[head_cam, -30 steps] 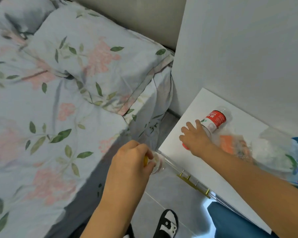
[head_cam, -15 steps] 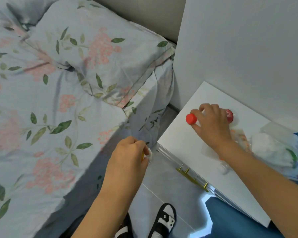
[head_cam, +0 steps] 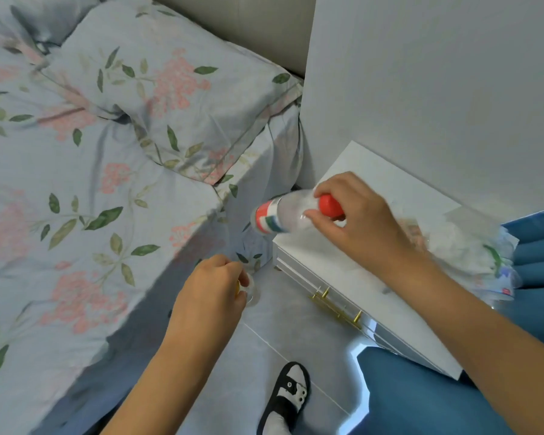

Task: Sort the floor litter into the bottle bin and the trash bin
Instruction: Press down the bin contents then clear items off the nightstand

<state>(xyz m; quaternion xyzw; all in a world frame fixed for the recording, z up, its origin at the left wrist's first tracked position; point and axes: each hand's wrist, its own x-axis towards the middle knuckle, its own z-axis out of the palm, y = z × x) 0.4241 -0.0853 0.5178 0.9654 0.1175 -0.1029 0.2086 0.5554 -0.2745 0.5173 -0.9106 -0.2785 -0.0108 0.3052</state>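
My right hand [head_cam: 355,221] grips a clear plastic bottle [head_cam: 280,213] by its neck, just below the red cap [head_cam: 329,206]. The bottle has a red, white and green label and hangs in the air past the left edge of the white nightstand [head_cam: 352,271], its base pointing toward the bed. My left hand [head_cam: 211,290] is curled round a small clear bottle [head_cam: 251,293] with a yellow cap, mostly hidden by the fingers, low above the floor between bed and nightstand.
A bed with a floral cover [head_cam: 91,199] fills the left. Crumpled plastic wrappers and bags [head_cam: 471,252] lie on the nightstand's right end. Blue fabric [head_cam: 421,397] sits at the lower right. A foot in a black and white slipper [head_cam: 288,400] stands on the grey tile floor.
My right hand took hold of the red-capped bottle on the nightstand and lifted it off to the left, turning it over. The left hand kept its small bottle and barely moved.
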